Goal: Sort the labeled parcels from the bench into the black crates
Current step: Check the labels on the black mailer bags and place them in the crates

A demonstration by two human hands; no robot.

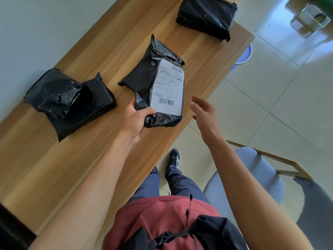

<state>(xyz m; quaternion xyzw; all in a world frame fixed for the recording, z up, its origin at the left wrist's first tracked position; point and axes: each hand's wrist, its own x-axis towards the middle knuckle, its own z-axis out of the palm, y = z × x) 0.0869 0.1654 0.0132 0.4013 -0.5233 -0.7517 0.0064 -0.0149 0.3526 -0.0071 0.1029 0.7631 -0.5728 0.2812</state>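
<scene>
Item: black plastic mailer parcel with white barcode label (155, 83), near the wooden bench (63, 159) edge, its lower corner gripped in my left hand (134, 120). My right hand (203, 112) hovers beside it, fingers spread, empty. Also on bench: two overlapping black parcels (70, 101) left, another black parcel (207, 15) at far end.

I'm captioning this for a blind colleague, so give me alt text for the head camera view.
A person's left hand grips the near end of a black parcel with a white label over a wooden bench, while the open right hand hovers beside it. Three more black parcels lie on the bench, two to the left and one at the far end.
</scene>
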